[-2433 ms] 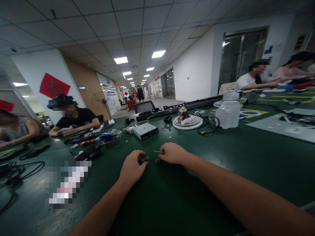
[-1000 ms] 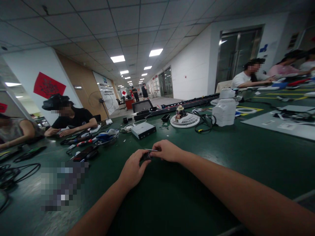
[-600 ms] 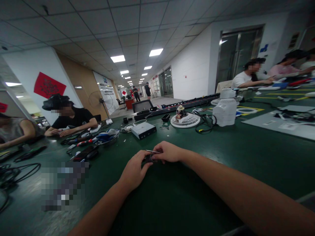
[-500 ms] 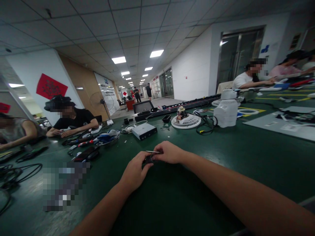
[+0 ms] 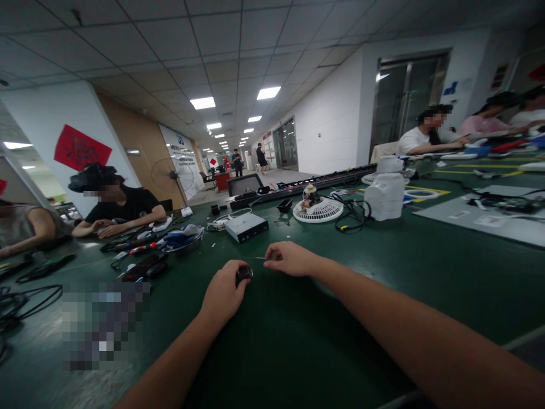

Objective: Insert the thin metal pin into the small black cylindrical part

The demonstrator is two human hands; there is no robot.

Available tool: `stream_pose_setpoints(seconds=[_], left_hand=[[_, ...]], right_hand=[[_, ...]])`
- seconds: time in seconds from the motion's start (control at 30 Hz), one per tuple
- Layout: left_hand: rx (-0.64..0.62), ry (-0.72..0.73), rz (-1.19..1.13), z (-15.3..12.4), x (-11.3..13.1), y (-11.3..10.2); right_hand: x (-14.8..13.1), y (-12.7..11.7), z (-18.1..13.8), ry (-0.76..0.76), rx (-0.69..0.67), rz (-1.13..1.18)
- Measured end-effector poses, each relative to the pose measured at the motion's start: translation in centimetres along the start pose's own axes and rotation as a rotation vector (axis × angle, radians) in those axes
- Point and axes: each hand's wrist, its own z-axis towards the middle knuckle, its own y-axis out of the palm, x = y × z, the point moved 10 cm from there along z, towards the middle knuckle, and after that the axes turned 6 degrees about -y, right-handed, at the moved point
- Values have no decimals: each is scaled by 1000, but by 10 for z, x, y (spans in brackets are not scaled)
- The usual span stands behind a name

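Note:
My left hand (image 5: 220,292) rests low over the green table (image 5: 289,341), its fingers wrapped round a small black rounded object (image 5: 244,274) with a shiny rim facing right. Just to the right, my right hand (image 5: 293,258) pinches a thin, pointed metal piece (image 5: 259,259), whose tip points left; its exact kind is too small to make out. A gap separates the metal tip from the black object. Behind both hands lies a silver and black box-shaped drive (image 5: 247,227).
Beyond the hands stand a white fan grille with a motor (image 5: 318,210), a small black tray (image 5: 284,205), a coiled black cable (image 5: 353,218) and a white housing (image 5: 385,196). Tools and a bowl with blue cloth (image 5: 184,238) lie left. A co-worker (image 5: 123,204) sits at the left.
My hands have drawn apart; before, both were together at the black object. The metal piece now stands clear of it, and the view has turned slightly to the right.

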Motion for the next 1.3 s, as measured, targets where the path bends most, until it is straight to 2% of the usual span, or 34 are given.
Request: stream_pose_setpoints(seconds=[0.1, 0.2, 0.57, 0.6, 0.67, 0.73, 0.9, 1.13, 1.23, 1.3], left_hand=[[29, -104, 185, 5, -20, -5], [39, -149, 368, 10, -37, -15], [133, -443, 558, 8, -121, -69], [181, -478, 585, 6, -128, -78], [204, -604, 603, 0, -148, -88], [218, -668, 620, -4, -161, -94], [162, -690, 606, -3, -170, -91], [166, -720, 592, -6, -167, -95], [221, -661, 635, -3, -163, -95], [205, -576, 648, 3, -159, -87]], right_hand=[[9, -5, -1, -1, -23, -116], [10, -3, -2, -6, -44, -154], [10, 1, -3, -21, -69, -131], [11, 2, -3, -21, -73, -125], [12, 2, -3, -24, -73, -115], [13, 2, -2, -32, -63, -120], [13, 3, -2, -35, -60, -135], [11, 2, -2, -37, -57, -144], [11, 2, -1, -26, -60, -120], [11, 2, -1, -17, -62, -112]])
